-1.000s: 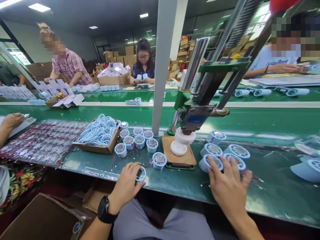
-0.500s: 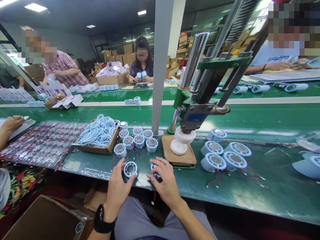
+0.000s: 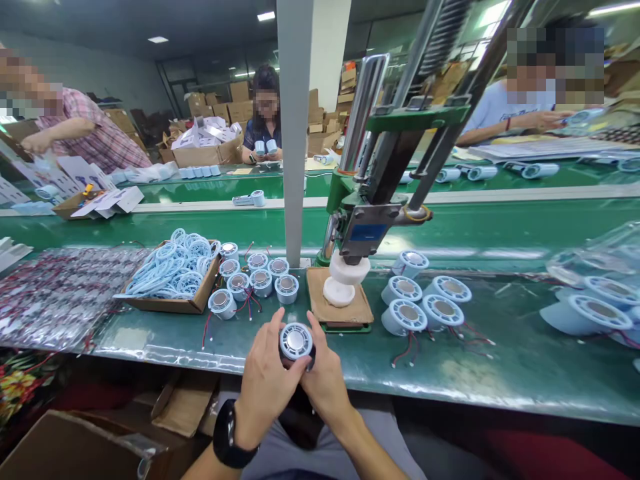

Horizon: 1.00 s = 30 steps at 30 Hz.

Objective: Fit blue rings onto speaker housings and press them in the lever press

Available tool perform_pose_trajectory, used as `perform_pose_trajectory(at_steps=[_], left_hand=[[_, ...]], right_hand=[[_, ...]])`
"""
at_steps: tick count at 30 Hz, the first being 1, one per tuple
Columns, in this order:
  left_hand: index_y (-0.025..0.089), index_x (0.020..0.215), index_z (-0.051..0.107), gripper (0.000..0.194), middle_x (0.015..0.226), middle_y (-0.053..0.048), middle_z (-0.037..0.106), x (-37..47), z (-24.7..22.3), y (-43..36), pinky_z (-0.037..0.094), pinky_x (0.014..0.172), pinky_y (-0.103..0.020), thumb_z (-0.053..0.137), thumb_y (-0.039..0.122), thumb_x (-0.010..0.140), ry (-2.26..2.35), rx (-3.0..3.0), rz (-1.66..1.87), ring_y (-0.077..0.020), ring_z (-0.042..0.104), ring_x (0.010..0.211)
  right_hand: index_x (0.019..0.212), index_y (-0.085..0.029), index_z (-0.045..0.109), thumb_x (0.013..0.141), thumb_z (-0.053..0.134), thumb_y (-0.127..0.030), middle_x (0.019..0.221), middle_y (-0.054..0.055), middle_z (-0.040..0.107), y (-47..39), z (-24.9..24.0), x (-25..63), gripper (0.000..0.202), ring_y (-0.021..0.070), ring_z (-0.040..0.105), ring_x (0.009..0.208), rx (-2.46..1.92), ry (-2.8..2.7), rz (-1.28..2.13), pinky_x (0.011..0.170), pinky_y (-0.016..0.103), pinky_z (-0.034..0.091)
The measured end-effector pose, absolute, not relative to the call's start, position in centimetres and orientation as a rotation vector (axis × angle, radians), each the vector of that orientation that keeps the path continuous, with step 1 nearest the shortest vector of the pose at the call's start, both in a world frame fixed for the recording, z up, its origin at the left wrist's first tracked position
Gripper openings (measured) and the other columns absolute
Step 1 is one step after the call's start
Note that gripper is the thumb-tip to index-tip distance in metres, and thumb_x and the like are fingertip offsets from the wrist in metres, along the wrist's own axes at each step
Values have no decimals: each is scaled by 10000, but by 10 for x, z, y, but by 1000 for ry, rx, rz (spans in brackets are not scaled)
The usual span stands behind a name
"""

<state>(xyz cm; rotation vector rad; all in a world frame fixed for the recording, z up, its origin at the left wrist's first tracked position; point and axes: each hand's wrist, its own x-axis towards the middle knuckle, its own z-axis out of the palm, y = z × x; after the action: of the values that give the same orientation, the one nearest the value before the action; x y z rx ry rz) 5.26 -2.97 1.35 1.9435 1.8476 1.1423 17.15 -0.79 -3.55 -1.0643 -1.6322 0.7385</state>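
Clasping a round blue part (image 3: 296, 341) at the bench's (image 3: 480, 383) near edge

On the left, a cardboard tray (image 3: 199, 301) holds heaped pale blue rings (image 3: 183, 265); beside it stands a cluster of similar parts (image 3: 261, 281). Next, the left hand (image 3: 271, 370) is clamped round one side of the blue part, silver face up, and the right hand (image 3: 324, 380) round the other. Further right come a green-framed press (image 3: 369, 230) and five more parts (image 3: 404, 316).

No readable text — only dark lettering (image 3: 515, 107), small and blurred, on the pale shirt (image 3: 495, 100) at upper right
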Motion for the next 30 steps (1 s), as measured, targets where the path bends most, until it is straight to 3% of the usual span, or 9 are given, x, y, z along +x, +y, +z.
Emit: perform_pose_trajectory(at_steps=[7,13,17,19,22,25,28,30], left_hand=[[227,1394,411,700,1104,-77,620,63,10,-34,527,903,-410,682,145,754,1943,1740,1212,-248,623,1019],[214,1445,367,694,1156,-109,555,75,-1,-37,499,962,-449,623,171,801,1960,1674,1256,-268,579,1110],[171,1414,430,542,1257,-155,541,75,-11,-38,483,1001,-466,534,230,885,1852,1717,1237,-280,554,1201],[154,1371,472,500,1299,-162,575,71,-10,-34,475,1020,-468,547,265,889,1783,1703,1202,-284,566,1220],[164,1261,569,487,1187,-116,685,62,9,-17,512,969,-439,670,272,797,1742,1626,1117,-275,654,1088],[182,1200,622,486,1112,-73,725,64,40,12,517,955,-398,735,243,732,1693,1646,1170,-247,680,1016],[178,1170,643,479,1092,-72,730,80,60,46,517,938,-381,764,235,711,1624,1675,1251,-234,681,984],[166,1154,647,476,1075,-79,731,96,62,66,518,922,-375,782,229,702,1564,1637,1286,-230,680,963]], right_hand=[[1562,-199,194,851,574,-161,1219,83,668,-6,-33,173,807,168,705,997,-1057,-1647,745,842,247,586],[1449,-166,448,869,524,-143,1326,136,595,-6,-40,174,585,219,634,1164,-1069,-1804,634,996,351,549],[1519,-171,345,837,441,-65,1410,135,520,-3,-23,197,697,221,553,1272,-1054,-2139,539,1036,398,531],[1526,-169,327,837,479,-90,1423,137,501,4,14,221,710,232,533,1292,-974,-2295,391,1022,398,543],[1469,-174,413,890,534,-167,1400,125,513,28,109,259,591,237,487,1330,-898,-2193,-48,1077,434,492],[1384,-69,497,917,551,-189,1362,156,519,71,221,284,486,243,451,1338,-966,-1826,-493,1127,444,396],[1402,48,415,924,460,-357,1320,166,532,124,302,290,628,200,525,1219,-1013,-1629,-429,930,316,438],[1204,168,506,871,256,-424,1135,160,617,153,327,289,724,164,623,1012,-1035,-1617,-198,715,281,425]])
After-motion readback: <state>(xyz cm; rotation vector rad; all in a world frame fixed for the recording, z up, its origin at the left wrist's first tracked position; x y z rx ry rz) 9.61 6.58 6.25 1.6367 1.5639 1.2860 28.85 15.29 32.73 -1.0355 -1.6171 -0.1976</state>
